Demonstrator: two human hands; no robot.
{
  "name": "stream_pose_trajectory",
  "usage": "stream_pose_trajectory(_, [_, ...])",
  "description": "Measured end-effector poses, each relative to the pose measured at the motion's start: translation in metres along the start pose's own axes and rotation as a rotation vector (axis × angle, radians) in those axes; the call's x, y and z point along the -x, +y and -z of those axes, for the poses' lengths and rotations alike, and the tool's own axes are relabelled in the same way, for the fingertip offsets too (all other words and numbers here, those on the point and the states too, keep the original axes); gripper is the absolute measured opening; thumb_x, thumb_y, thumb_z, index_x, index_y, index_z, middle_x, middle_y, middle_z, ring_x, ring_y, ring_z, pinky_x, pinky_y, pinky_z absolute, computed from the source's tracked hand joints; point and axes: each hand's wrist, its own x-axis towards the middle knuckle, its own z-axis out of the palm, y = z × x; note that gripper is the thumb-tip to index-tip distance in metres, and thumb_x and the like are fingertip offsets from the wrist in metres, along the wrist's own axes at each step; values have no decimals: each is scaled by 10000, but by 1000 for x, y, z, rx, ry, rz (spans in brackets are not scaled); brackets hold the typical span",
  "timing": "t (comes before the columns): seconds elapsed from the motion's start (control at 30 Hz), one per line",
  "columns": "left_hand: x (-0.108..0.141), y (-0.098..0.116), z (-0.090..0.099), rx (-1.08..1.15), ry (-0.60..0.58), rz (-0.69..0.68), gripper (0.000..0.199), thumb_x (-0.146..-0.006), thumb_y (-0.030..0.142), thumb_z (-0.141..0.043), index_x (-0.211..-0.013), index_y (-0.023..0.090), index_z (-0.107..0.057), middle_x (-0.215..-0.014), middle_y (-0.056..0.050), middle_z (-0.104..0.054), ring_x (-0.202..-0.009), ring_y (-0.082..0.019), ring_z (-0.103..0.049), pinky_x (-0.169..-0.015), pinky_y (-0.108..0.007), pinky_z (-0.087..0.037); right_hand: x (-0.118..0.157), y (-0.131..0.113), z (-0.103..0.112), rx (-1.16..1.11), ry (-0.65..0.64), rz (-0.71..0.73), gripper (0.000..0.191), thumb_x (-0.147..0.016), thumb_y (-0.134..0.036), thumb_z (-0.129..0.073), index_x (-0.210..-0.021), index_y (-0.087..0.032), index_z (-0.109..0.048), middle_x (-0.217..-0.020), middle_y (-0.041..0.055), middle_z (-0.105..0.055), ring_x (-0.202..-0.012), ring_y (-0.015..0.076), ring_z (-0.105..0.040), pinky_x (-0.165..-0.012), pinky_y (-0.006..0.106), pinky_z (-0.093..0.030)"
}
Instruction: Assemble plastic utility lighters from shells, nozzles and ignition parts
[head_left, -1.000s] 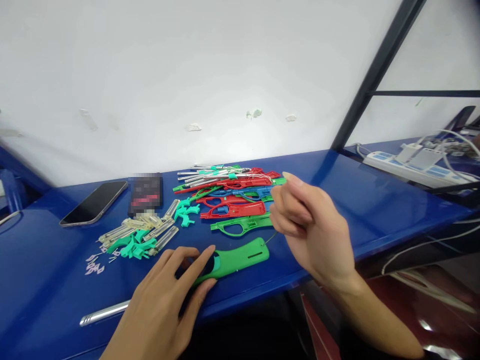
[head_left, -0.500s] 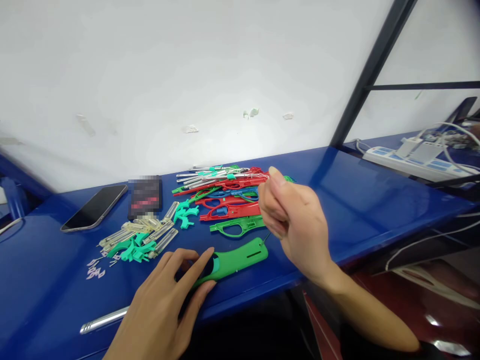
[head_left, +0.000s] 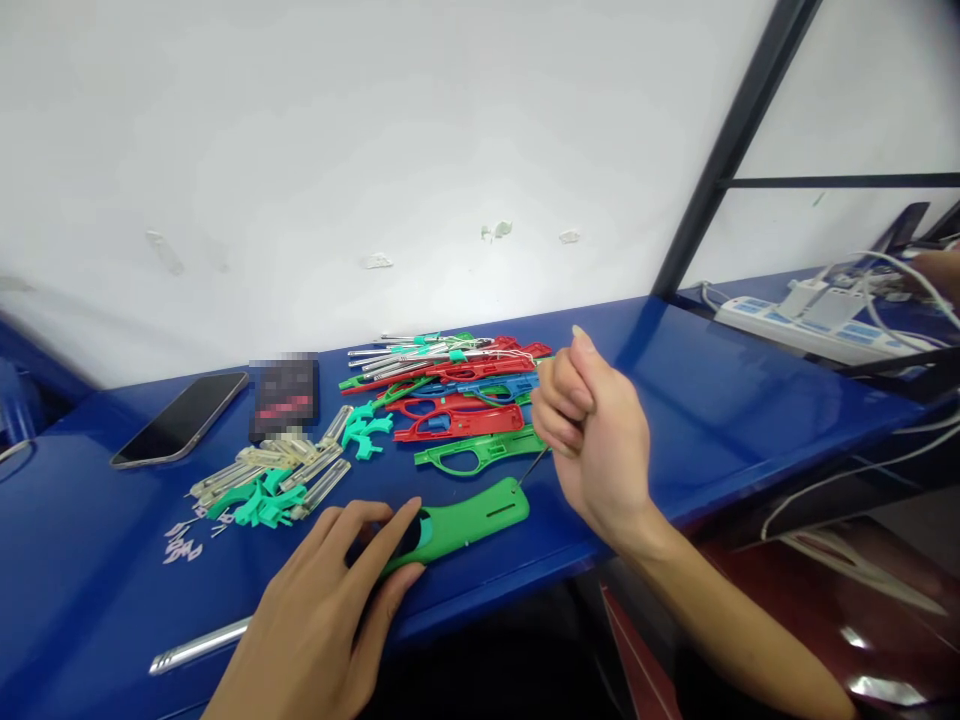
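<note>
Gripping a thin tool (head_left: 531, 468), the R hand (head_left: 596, 450) is in a tight fist, its dark shaft running to the R end of the green handle (head_left: 480, 522); tip too small to tell if seated. The L hand (head_left: 330, 600) holds the handle's other end, fingers narrow, pinning it to the table (head_left: 675, 400) nr the front edge, same as a sec ago. What's changed: R thumb's more upright & more shaft shows, so prob. work at that end is still in progress. Silver tube (head_left: 196, 646) shows past L hand; can't tell if joined. Beyond: teal bits (head_left: 262, 500), clear tubes (head_left: 322, 487), pink bits (head_left: 178, 545), red shells (head_left: 491, 422), a green shell (head_left: 487, 452) & metal rods (head_left: 365, 364). Far L, a phone (head_left: 180, 420) & dark packet (head_left: 289, 400) (part blurred). White wall (head_left: 420, 120) behind, w/ scuffs; R side, black frame (head_left: 739, 150) & power strip (head_left: 810, 333) w/ cables.
</note>
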Motion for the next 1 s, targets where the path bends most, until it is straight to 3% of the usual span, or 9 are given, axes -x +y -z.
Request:
stream_pose_trajectory(0.17, [1, 0, 0, -3, -8, 11, 397, -1163, 398, -442, -1506, 247, -575, -1205, -87, -668, -990, -237, -713, -777, -349, -637, 8, 3, -7, 59, -245, -2, 608, -1065, -521, -664, -628, -236, -351, -606, -88, -236, -469, 69, -155, -399, 258, -132])
stream_pose_trajectory(0.3, [2, 1, 1, 9, -33, 17, 401, -1162, 389, -450, -1516, 237, -561, -1214, -92, -660, -1008, -239, -705, -809, -363, -643, 23, 11, -15, 27, -459, 13, 320, -1150, -466, -529, -902, -268, -488, -701, -80, -352, -528, 94, -221, -431, 237, -213])
stream_pose_trajectory(0.4, [3, 1, 2, 16, -47, 17, 412, -1159, 379, -459, -1539, 243, -543, -1213, -91, -655, -1021, -244, -698, -819, -373, -642, 28, 17, -14, 45, -431, 111, 167, -1120, -381, -622, -1022, -292, -520, -743, -87, -453, -507, 76, -334, -426, 227, -272])
stream_pose_trajectory(0.5, [3, 1, 2, 19, -48, 20, 421, -1158, 383, -465, -1551, 250, -535, -1226, -92, -653, -1035, -248, -695, -835, -380, -641, 25, 17, -6, 83, -314, 198, 188, -1004, -258, -795, -990, -281, -609, -752, -92, -577, -480, 63, -509, -417, 213, -407])
stream_pose_trajectory(0.6, [2, 1, 1, 12, -34, 14, 416, -1162, 393, -455, -1547, 261, -540, -1226, -87, -660, -1033, -246, -697, -838, -378, -638, 18, 11, 4, 264, -223, 295, 218, -835, -164, -942, -894, -262, -756, -797, -56, -743, -689, 127, -729, -631, 255, -611])
stream_pose_trajectory(0.67, [1, 1, 2, 7, -29, 9, 414, -1164, 399, -445, -1544, 266, -543, -1224, -85, -664, -1034, -248, -699, -831, -378, -635, 15, 5, 10, 385, -207, 333, 209, -798, -168, -972, -905, -274, -827, -887, -32, -824, -835, 169, -786, -787, 302, -652])
stream_pose_trajectory(0.77, [1, 1, 2, -1, -35, 13, 414, -1164, 402, -444, -1541, 267, -546, -1227, -87, -666, -1042, -255, -697, -820, -380, -635, 15, -3, 17, 465, -306, 285, 92, -948, -239, -858, -1025, -285, -839, -977, -20, -852, -880, 183, -810, -797, 327, -661])
stream_pose_trajectory(0.87, [1, 2, 1, -6, -32, 9, 411, -1164, 401, -442, -1534, 261, -552, -1220, -85, -669, -1021, -248, -698, -800, -367, -635, 17, -5, 22, 529, -430, 329, 192, -1105, -241, -637, -1260, -285, -743, -966, -24, -813, -863, 151, -791, -779, 312, -636])
stream_pose_trajectory(1.0, [2, 1, 1, -19, -29, 12, 421, -1163, 414, -443, -1538, 260, -555, -1222, -82, -674, -1020, -245, -702, -810, -363, -637, 17, 0, 25, 637, -383, 464, 263, -1159, -196, -466, -1231, -255, -712, -912, -24, -757, -840, 126, -741, -788, 305, -586])
